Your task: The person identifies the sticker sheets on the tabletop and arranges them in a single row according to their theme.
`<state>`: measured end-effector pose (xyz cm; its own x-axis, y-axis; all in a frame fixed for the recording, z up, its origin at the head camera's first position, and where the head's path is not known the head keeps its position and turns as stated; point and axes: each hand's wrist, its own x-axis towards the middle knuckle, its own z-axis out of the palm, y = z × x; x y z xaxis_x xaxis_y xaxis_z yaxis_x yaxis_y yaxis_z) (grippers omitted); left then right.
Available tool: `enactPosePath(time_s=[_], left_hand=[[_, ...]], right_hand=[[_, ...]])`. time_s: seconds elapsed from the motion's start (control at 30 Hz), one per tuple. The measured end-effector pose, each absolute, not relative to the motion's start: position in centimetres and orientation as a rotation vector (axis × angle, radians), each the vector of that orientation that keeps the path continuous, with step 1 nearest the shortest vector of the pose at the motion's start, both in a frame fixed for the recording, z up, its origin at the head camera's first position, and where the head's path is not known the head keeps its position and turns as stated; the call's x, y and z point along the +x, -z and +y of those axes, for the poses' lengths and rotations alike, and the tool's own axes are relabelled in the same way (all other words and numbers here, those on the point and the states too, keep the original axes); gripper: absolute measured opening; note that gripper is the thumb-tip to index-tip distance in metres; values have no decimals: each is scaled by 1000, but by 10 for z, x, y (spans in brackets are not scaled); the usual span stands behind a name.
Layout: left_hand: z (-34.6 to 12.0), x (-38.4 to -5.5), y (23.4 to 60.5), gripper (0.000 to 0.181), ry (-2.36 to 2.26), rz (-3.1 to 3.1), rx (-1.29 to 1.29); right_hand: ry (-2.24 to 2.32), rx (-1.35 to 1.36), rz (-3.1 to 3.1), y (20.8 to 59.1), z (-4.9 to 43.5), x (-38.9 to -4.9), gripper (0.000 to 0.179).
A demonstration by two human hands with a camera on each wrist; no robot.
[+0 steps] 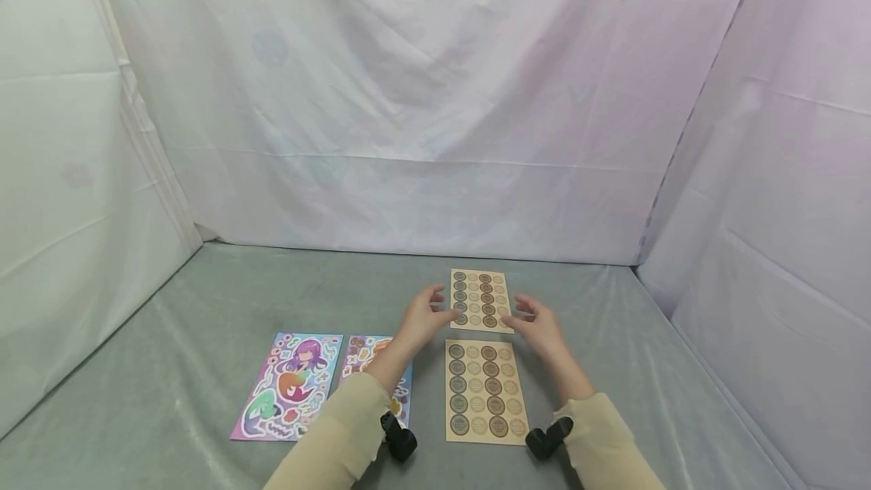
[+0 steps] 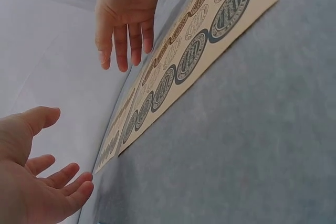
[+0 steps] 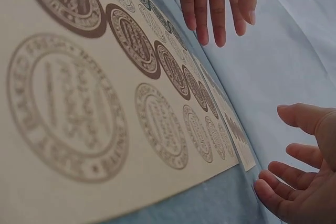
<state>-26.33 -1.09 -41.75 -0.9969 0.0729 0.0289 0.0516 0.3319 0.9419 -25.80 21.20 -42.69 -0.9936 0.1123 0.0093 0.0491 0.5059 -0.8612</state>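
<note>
Two tan sheets of round stickers lie in line on the table, a far sheet [image 1: 480, 301] and a near sheet [image 1: 486, 392]. Dark and pale circles printed with lettering run in rows on both. My left hand [image 1: 426, 317] is at the far sheet's left side, its thumb near the lower left corner. On the opposite side, my right hand [image 1: 535, 325] has its thumb by the lower right corner. Both hands hold nothing, fingers loosely bent and spread, as the left wrist view shows of the left hand [image 2: 47, 177] and the right wrist view of the right hand [image 3: 304, 166].
Left of the tan sheets lie a mermaid sticker sheet [image 1: 291, 388] and another colourful sticker sheet [image 1: 401, 392], partly covered by my left forearm. Grey cloth covers the table [image 1: 204, 308]. White curtains [image 1: 422, 97] hang behind it and at both sides.
</note>
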Motion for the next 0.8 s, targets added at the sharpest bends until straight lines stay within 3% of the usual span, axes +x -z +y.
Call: enactPosePath(time_s=[0.8], left_hand=[[1, -275, 437, 66, -1827, 2511, 51]], right_hand=[[-1570, -215, -2662, 438, 210, -262, 60]])
